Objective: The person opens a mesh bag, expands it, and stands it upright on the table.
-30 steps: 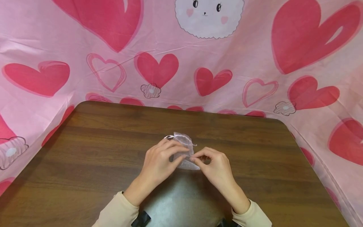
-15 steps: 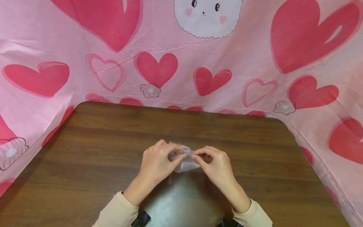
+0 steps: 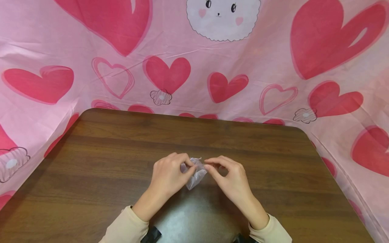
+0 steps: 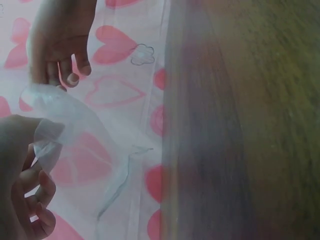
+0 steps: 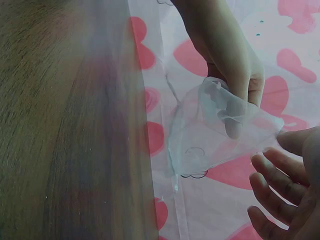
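Observation:
A sheer white drawstring pouch (image 3: 197, 177) hangs between the two hands, just above the table. My left hand (image 3: 170, 170) pinches it between thumb and forefinger, and the cloth folds at the tips in the left wrist view. One corner of the pouch (image 5: 225, 135) points to my right hand (image 3: 229, 173), whose thumb and forefinger pinch it at the tips. The other right fingers (image 5: 275, 187) are spread loosely off the cloth. A thin cord (image 4: 117, 187) runs along the pouch's far edge. Whether anything lies inside the pouch is hard to tell.
Both hands are over a dark brown wooden table (image 3: 121, 145) with rounded far corners. Pink cloth with red hearts (image 3: 168, 74) hangs behind it and along both sides. Black straps (image 3: 152, 234) show at the beige sleeves.
The pouch has been turned and bunched: its top edge, first standing up behind the left fingers, has come down, and its lower tip now points toward me. Both hands stay in nearly the same place.

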Tool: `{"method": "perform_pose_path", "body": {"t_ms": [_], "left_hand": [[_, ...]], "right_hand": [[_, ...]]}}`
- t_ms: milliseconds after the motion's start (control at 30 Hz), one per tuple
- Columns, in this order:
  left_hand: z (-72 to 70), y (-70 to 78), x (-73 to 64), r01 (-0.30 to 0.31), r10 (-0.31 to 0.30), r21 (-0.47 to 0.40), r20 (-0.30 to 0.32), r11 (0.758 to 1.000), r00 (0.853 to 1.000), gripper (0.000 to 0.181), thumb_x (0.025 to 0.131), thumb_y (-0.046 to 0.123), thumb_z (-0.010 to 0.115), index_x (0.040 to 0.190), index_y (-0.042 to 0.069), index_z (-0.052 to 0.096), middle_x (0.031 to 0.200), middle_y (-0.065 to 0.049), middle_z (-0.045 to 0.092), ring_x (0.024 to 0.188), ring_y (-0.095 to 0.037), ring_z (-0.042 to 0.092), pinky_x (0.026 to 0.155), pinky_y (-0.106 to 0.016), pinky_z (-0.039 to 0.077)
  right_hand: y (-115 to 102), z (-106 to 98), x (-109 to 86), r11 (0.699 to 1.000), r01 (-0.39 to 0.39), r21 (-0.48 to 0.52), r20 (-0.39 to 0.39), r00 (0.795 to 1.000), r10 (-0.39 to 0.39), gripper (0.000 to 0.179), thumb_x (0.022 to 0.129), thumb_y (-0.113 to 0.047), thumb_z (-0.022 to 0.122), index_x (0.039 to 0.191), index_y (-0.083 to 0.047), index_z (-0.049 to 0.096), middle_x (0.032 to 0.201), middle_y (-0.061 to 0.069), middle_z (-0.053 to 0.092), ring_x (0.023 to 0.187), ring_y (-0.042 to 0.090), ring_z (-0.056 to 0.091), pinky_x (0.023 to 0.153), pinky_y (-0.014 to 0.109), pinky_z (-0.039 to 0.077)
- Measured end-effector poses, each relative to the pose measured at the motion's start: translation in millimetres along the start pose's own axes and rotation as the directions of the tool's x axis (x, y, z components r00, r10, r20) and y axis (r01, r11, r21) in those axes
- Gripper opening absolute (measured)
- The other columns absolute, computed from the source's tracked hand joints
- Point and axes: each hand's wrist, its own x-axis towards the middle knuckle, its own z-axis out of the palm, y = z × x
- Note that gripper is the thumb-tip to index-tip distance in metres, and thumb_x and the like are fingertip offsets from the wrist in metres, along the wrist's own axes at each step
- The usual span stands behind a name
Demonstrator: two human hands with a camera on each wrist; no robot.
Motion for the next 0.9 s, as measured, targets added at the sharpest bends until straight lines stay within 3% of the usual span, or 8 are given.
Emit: {"method": "perform_pose_path", "body": {"t_ms": [200, 433, 733, 900], "left_hand": [[-0.9, 0.6, 0.7, 0.069, -0.069, -0.003, -0.037, 0.998, 0.997, 0.018, 0.075, 0.026, 0.085, 0.076, 0.026, 0.067, 0.062, 0.010, 0.059, 0.051, -0.005, 0.043, 0.047, -0.026, 0.034], [-0.4, 1.2, 0.5, 0.055, -0.057, -0.039, -0.067, 0.998, 0.996, 0.016, 0.078, 0.025, 0.083, 0.081, 0.027, 0.067, 0.065, 0.018, 0.060, 0.053, 0.000, 0.040, 0.048, -0.024, 0.033], [-3.2, 4.1, 0.9, 0.058, -0.068, -0.126, -0.072, 0.990, 0.995, 0.015, 0.083, 0.020, 0.079, 0.089, 0.027, 0.067, 0.073, 0.023, 0.066, 0.057, 0.004, 0.047, 0.051, -0.023, 0.037], [-4.0, 5.1, 1.3, 0.081, -0.088, -0.137, -0.053, 0.987, 0.995, 0.015, 0.084, 0.017, 0.077, 0.094, 0.025, 0.068, 0.072, 0.021, 0.066, 0.057, 0.004, 0.049, 0.051, -0.024, 0.038]], "right_hand": [[-2.7, 1.1, -1.5, 1.000, -0.022, -0.003, -0.008, 1.000, 0.022, 0.022, 0.081, -0.009, 0.081, 0.103, -0.011, 0.078, 0.079, -0.012, 0.067, 0.071, 0.007, 0.061, 0.065, 0.024, 0.050], [-6.0, 6.3, -5.5, 0.988, -0.077, -0.131, 0.021, 0.997, 0.080, 0.036, 0.073, -0.025, 0.089, 0.104, -0.010, 0.078, 0.075, -0.011, 0.067, 0.069, 0.006, 0.060, 0.060, 0.025, 0.046], [-4.1, 4.0, -1.6, 0.991, -0.093, -0.101, -0.042, 0.995, 0.089, 0.025, 0.076, 0.000, 0.083, 0.099, -0.006, 0.078, 0.077, -0.005, 0.069, 0.070, 0.007, 0.062, 0.065, 0.031, 0.054], [-1.3, 1.1, -0.5, 0.992, -0.071, -0.107, -0.076, 0.995, 0.063, 0.017, 0.076, 0.000, 0.083, 0.091, -0.008, 0.079, 0.076, -0.005, 0.070, 0.067, 0.006, 0.059, 0.064, 0.022, 0.049]]}}
